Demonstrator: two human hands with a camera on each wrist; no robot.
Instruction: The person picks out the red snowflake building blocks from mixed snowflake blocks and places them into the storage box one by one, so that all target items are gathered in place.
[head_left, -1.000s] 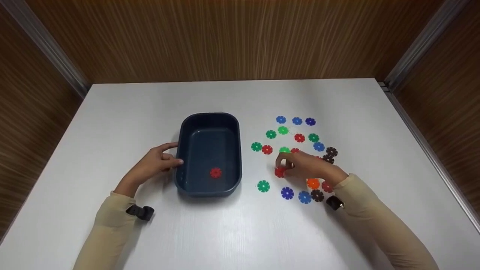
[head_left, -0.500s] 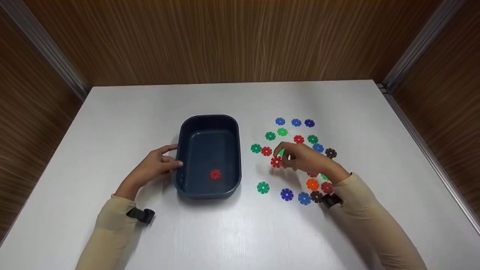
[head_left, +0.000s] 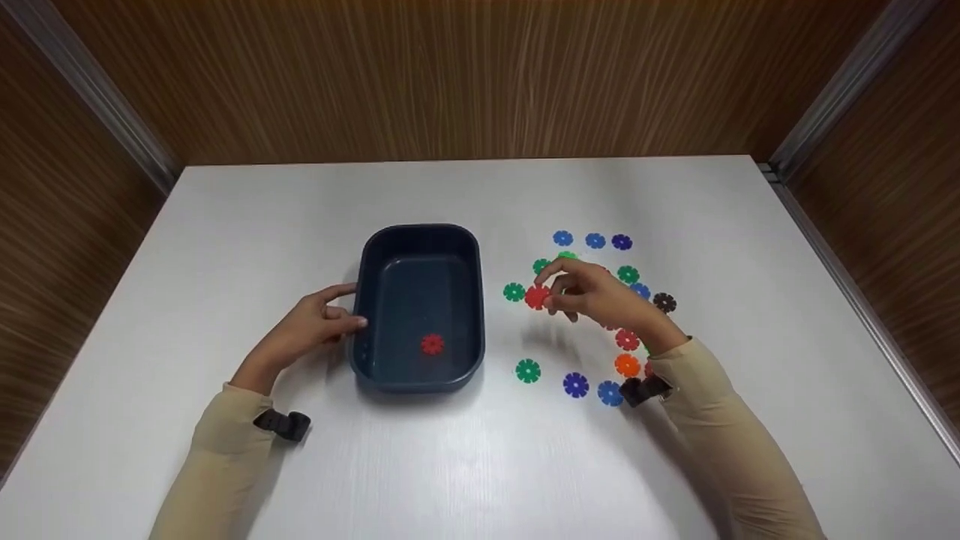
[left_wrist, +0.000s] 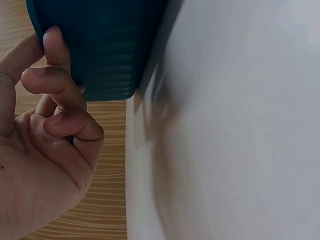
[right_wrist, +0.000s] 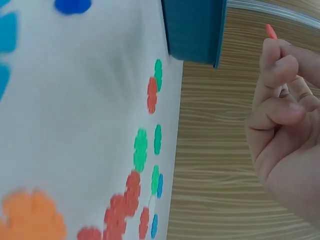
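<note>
White worktop (head_left: 420, 465). Dark blue tub (head_left: 412, 388), upright. Left grip (head_left: 304, 330): pinching the tub's left wall, presumably to steady it. Right grip (head_left: 600, 298): pinching a red disc (right_wrist: 271, 31) aloft by its edge, likely because it is thin. Second red disc (head_left: 432, 345): inside tub. Loose coloured discs (head_left: 575, 385): right of tub.

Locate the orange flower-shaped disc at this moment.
In the head view, the orange disc lies on the white table, right of the tray, just below a red disc and above and right of a blue disc.
</note>
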